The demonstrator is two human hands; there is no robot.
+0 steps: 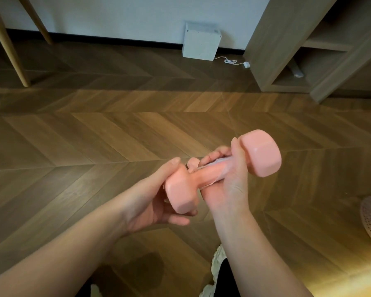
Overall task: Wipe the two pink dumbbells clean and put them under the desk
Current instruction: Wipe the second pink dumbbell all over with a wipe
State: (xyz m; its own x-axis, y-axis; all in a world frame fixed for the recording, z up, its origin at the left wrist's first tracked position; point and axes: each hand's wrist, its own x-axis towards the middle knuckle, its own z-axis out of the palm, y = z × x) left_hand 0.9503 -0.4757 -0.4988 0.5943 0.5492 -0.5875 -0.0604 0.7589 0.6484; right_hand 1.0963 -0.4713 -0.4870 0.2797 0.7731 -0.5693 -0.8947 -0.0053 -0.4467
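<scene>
Here, a person holds a pink dumbbell (206, 175) in mid-air above a herringbone wood floor (94, 136), one end pointing up and away, the other toward the camera. The left hand (154, 202) is closed around the near head, thumb on top and fingers curled beneath, apparently to steady the weight and let it be turned. The right hand (229, 179) is wrapped around the handle just below the far head, pressing a thin, pale wipe (217, 162) against the bar; the wipe is blurred, so its exact material cannot be told. The hold suggests a division of labour: one hand anchors, the other rubs along the shaft. Only one dumbbell is in view; the second is not seen. Against the far wall stand a white box (199, 42) with a cord (231, 61) on the floor, and wooden legs (13, 50) at the upper left, possibly the desk's, though that is uncertain. A wooden shelf unit (287, 50) fills the upper right. Cleaning appears under way, with stowing under the desk not yet done.
</scene>
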